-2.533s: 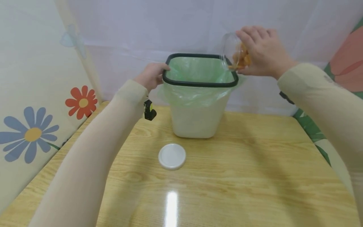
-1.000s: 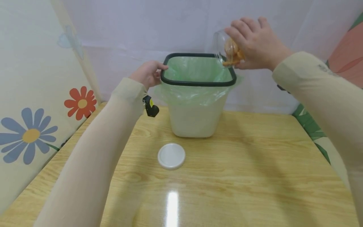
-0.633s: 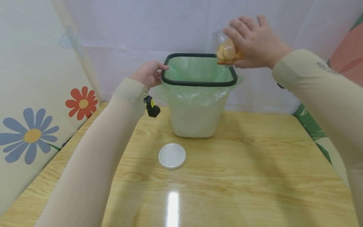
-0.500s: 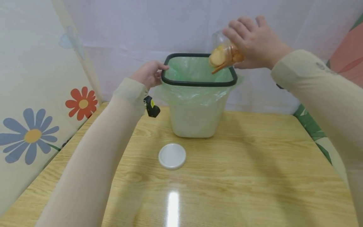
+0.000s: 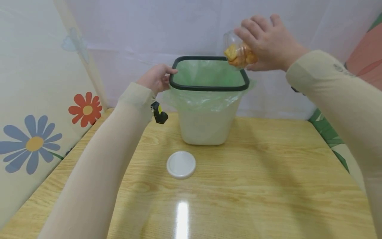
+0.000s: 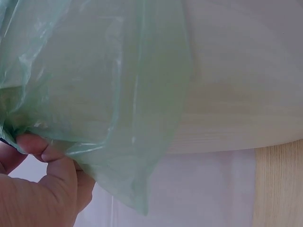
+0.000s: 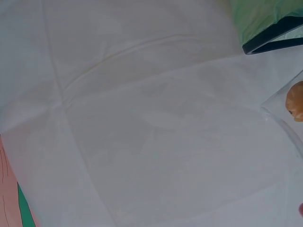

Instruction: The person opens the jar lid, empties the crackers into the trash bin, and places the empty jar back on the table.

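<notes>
My right hand (image 5: 270, 43) grips a clear jar (image 5: 230, 37), tilted on its side with its mouth toward the left over the bin's back right corner. Orange and yellow snack pieces (image 5: 243, 57) lie inside, some right at the mouth. A pale bin (image 5: 206, 124) with a dark rim (image 5: 212, 88) stands upright below, lined with a green plastic bag (image 5: 206, 71). At its left side my left hand (image 5: 156, 78) holds the rim, thumb on top. In the left wrist view that hand (image 6: 52, 182) pinches the bag's folded-over edge (image 6: 118, 94).
A round white lid (image 5: 181, 164) lies on the wooden table (image 5: 244, 186) in front of the bin. Behind the bin hangs a pale cloth (image 5: 155, 30). Flower-patterned panels (image 5: 32, 142) stand on both sides.
The jar has moved left and up since the first frame, and its pieces have slid toward the mouth. A round piece and a stick-like piece there half a second ago are gone from the mouth.
</notes>
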Tool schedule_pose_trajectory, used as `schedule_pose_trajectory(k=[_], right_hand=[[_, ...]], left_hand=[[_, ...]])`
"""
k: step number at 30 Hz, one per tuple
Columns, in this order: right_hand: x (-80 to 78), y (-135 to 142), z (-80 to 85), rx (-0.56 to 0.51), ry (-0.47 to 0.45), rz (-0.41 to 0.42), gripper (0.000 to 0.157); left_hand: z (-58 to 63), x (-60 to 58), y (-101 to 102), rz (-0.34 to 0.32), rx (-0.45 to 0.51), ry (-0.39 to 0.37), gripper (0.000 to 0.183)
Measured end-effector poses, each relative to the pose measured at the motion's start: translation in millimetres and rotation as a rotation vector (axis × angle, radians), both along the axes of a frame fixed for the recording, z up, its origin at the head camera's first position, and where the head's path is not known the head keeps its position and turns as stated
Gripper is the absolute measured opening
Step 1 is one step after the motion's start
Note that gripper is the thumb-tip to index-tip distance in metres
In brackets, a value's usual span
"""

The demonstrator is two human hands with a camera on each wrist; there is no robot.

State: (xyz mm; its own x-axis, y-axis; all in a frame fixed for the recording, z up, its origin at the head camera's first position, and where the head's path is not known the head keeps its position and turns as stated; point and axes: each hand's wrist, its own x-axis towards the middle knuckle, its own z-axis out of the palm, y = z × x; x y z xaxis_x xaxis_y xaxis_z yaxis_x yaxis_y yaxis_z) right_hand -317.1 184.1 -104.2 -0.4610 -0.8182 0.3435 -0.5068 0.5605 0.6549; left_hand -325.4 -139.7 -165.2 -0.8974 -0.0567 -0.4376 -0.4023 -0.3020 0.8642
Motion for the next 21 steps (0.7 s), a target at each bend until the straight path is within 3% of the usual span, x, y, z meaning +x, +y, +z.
schedule_pose_trajectory(k=[6,21], right_hand=[[-0.3,2.1,0.4,0.008,0.023,0.032,0.107],[1.6,0.6,2.2,0.033,-0.023,-0.009,0.108]], left_hand=[[0.5,-1.1,1.8,-0.003,0.014,-0.007,0.061],[0.4,-0.5,2.3,-0.010,-0.004,-0.001,0.060]])
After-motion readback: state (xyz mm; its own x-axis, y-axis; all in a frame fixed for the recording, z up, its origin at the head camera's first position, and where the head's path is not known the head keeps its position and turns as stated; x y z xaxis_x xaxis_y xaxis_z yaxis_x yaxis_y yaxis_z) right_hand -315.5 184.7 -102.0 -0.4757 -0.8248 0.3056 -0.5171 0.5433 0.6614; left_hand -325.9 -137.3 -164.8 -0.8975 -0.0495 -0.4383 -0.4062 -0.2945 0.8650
